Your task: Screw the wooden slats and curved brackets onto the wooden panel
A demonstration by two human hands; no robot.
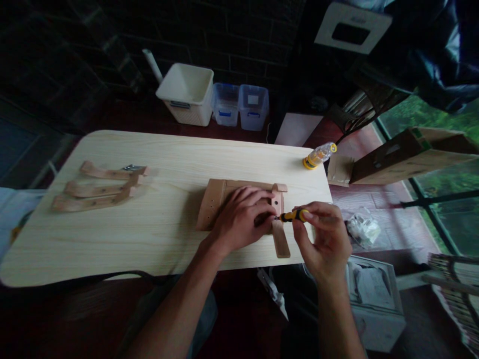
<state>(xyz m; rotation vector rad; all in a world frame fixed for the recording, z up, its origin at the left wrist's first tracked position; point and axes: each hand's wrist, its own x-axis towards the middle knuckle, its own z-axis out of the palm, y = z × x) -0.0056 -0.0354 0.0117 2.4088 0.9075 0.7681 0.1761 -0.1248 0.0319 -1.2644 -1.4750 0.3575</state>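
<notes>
My right hand (pixel 325 234) grips a small yellow-and-black screwdriver (pixel 294 216) between thumb and fingers. The driver's tip points left and meets a short wooden strip (pixel 280 240) near a screw or hole. My left hand (pixel 241 215) lies over a brown wooden panel (pixel 211 204), holding it against the strip, with thumb and index finger close to the driver's tip. The strip crosses the panel's right end and sticks out towards me; a dark hole shows above the tip. Part of the panel is hidden under my left hand.
Curved wooden pieces (pixel 93 202) lie on the left of the table (pixel 164 154), with small metal parts (pixel 133 168) beside them. A clear bottle-shaped container with yellow ends (pixel 320 155) stands by the far right edge. Beyond are a white basket (pixel 187 94) and clear bins (pixel 253 107).
</notes>
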